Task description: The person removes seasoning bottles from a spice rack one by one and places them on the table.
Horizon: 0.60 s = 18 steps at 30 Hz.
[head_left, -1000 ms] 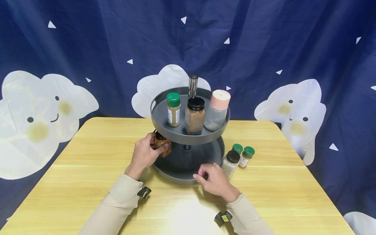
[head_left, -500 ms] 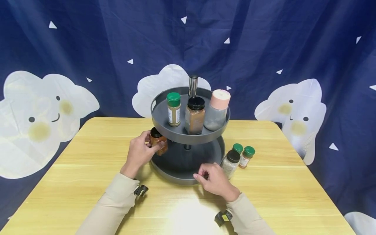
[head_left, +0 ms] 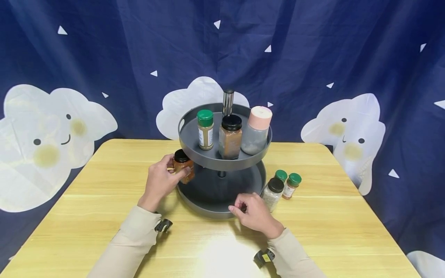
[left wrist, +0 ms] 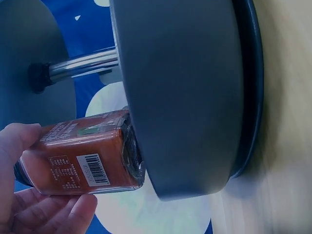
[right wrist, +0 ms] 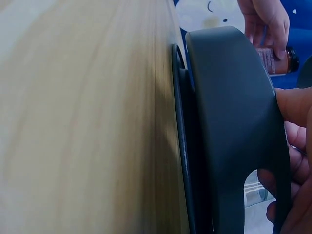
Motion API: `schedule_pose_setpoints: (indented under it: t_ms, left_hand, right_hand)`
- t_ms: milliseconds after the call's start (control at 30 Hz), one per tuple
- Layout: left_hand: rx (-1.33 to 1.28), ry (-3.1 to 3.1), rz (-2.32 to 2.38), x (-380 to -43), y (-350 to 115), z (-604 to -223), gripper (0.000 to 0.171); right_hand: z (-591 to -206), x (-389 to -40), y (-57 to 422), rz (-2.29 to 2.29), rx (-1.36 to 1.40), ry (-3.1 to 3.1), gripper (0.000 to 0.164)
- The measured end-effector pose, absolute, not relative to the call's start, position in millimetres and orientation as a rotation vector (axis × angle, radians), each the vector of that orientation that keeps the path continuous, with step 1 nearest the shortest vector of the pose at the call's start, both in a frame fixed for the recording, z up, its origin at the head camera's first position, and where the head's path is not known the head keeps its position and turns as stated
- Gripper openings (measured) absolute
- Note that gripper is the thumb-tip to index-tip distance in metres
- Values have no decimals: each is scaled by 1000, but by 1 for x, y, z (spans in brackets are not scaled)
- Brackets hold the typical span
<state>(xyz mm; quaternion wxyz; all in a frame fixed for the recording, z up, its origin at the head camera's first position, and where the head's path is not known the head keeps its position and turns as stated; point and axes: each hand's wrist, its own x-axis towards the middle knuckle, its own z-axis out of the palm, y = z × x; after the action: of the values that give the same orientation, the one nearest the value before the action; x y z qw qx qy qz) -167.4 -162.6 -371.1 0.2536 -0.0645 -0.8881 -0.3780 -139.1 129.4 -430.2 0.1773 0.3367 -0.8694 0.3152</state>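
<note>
Hands (head_left: 158, 180) on tray (head_left: 205, 209) and perhaps powder-filled jar (left wrist: 73, 156)

Beige long slvs (head_left: 126, 239), blk L wrist cam (head_left: 167, 224), blk R wrist cam (head_left: 259, 259) w/ sm. yellow patch (head_left: 266, 258).

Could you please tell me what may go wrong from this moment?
The left hand holds the orange-brown jar with its base close to the rim of the lower tray, so it might catch there and slip.
The right hand grips that rim; a sudden pull could unsettle the pink-capped bottle on the upper tray.
The pale black-lidded jar is close beside the right hand, so a quick move might knock it over.
</note>
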Motion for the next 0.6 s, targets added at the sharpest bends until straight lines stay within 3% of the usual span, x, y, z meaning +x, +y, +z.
schedule_pose_setpoints:
  t_ms: [600]
  left_hand:
    - [-121, -2360, -994, -160, -178, -368, 50]
  right_hand:
    - [-427, -139, 131, 908, 952, -2472, 28]
